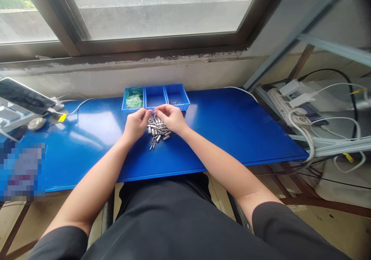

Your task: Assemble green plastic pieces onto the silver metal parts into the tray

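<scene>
Over a pile of small metal cylinders and pins (159, 130) on the blue table, my two hands meet with their fingertips close together. Thumb and fingers of my left hand (136, 124) are pinched, at the pile's left side. My right hand (172, 117) pinches too, above the pile's right side. Whatever lies between the fingertips is too small to make out. Just behind the hands sits a blue three-part bin (188, 106). Green pieces (134, 98) fill its left compartment, and a few small dark pieces (174, 103) lie in the right one.
The blue table (226, 132) runs beneath a window. At the left stand a phone (26, 95) and a round pale object (36, 124) with cables. A metal rack at the right carries a power strip (285, 106) with plugs and looping white cables (307, 144).
</scene>
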A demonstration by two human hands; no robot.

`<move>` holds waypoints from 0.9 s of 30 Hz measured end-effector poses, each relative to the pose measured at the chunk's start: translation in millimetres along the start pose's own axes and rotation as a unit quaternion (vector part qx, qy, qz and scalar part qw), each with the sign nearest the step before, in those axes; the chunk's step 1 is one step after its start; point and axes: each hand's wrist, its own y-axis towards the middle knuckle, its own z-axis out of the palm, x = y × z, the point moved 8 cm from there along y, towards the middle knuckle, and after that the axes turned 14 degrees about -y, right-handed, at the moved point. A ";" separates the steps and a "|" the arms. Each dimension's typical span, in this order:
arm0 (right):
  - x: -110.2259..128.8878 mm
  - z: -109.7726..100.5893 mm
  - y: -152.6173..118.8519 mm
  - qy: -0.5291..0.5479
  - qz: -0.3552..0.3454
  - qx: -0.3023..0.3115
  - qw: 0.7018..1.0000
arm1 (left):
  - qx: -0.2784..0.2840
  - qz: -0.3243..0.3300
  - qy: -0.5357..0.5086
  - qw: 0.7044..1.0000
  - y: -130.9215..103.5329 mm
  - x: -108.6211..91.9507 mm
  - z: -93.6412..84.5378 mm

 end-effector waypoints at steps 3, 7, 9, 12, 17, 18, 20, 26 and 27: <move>2.8 -0.3 -1.0 -0.014 -0.001 0.001 1.000 | -0.003 0.000 0.004 1.000 -0.1 -0.8 -1.0; 4.6 0.8 -1.5 -0.017 -0.005 0.003 1.000 | -0.001 0.005 0.004 1.000 0.0 -1.2 -0.9; 4.6 1.1 -1.6 -0.019 -0.006 0.002 1.000 | 0.000 0.008 0.002 1.000 0.2 -1.2 -0.7; 4.9 0.6 -1.7 -0.025 -0.009 0.000 1.000 | 0.004 0.010 -0.005 1.000 0.2 -1.0 0.2; 5.5 -0.1 -1.8 -0.028 -0.011 0.000 1.000 | 0.014 0.009 -0.024 1.000 -0.3 -3.1 2.9; 5.3 -0.1 -1.8 -0.028 -0.010 0.000 1.000 | 0.015 0.007 -0.027 1.000 -0.4 -3.2 3.1; 4.8 0.2 -1.9 -0.030 -0.007 0.000 1.000 | 0.014 0.000 -0.027 1.000 -0.8 -2.9 3.3; 3.4 1.2 -1.8 -0.031 -0.008 0.004 0.999 | 0.016 -0.008 -0.033 0.999 -2.1 1.5 4.9; 3.1 1.2 -1.8 -0.029 -0.008 0.005 1.000 | 0.017 -0.007 -0.036 0.999 -2.2 2.0 5.2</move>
